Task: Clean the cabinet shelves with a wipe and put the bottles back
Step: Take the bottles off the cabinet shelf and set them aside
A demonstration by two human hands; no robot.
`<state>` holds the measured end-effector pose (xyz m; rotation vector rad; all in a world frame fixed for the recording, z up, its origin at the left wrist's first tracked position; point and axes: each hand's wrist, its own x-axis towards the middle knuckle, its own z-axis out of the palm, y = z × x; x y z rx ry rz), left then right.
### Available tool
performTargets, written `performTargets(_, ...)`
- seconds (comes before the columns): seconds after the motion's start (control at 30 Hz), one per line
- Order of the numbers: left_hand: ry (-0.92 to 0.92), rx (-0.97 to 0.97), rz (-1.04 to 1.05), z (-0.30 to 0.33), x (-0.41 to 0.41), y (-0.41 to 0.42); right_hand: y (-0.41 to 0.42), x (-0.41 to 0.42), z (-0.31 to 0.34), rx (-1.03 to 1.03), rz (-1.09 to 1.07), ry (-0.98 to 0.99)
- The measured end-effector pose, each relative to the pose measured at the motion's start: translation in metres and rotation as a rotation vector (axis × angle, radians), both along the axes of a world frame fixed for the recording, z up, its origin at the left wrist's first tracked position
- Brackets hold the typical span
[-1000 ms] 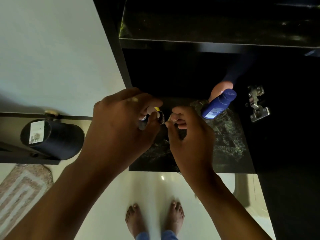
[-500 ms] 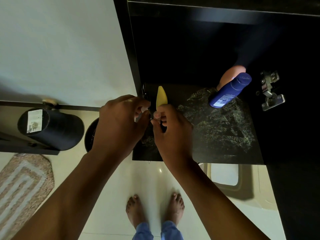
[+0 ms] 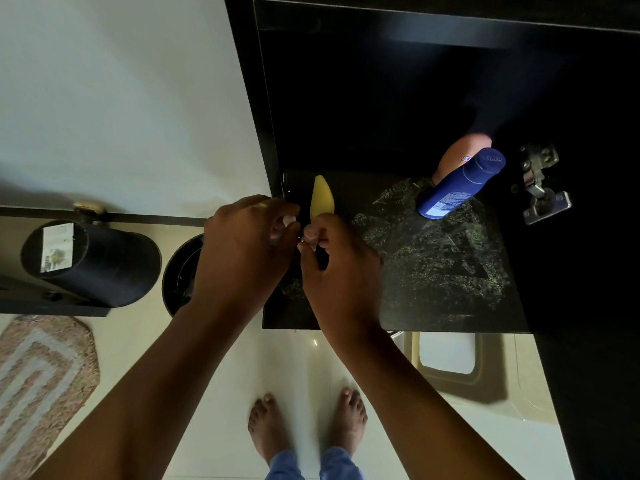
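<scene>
Item 1: dark speckled cabinet shelf, lower compartment, door hinge on its right wall.

Item 2: blue lotion bottle, standing at the far right of the shelf, touching an orange bottle just behind it.

Item 3: yellow tapered bottle, at the near left corner of the shelf. I see my right hand grasping it at its lower part, fingers curled round it.

Item 4: my left hand, just beside the right, fingers curled and pinching something small at the bottle's base; I cannot tell what it is.

Item 5: black cylindrical bin and a round dark container, left of the cabinet.

Item 6: woven mat, near left on the floor.
</scene>
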<state>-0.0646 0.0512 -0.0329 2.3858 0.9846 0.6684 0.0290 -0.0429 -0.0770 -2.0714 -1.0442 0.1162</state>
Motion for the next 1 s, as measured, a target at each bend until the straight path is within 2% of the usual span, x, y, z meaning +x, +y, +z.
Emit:
performTargets(0.37,0.026,-0.052,0.044,0.005,-0.002,-0.009,-0.021,0.006,-0.001,-0.063,0.022,0.042)
performTargets(0.5,-0.028,-0.046,0.119,0.018,-0.004,-0.013,-0.047,0.019,0.016,-0.019,-0.065,0.084)
performTargets(0.6,-0.134,-0.034,0.145,0.035,0.004,-0.020,-0.057,0.042,0.027,0.048,-0.226,0.062)
performTargets(0.77,-0.316,-0.039,0.032,0.063,0.040,-0.038,-0.062,0.098,0.025,0.221,-0.531,0.196)
performTargets(0.87,-0.306,-0.088,-0.069,0.064,0.067,-0.052,-0.062,0.123,0.021,0.198,-0.551,0.260)
performTargets(1.0,-0.197,-0.188,-0.149,0.041,0.104,-0.064,-0.056,0.141,0.015,0.172,-0.468,0.296)
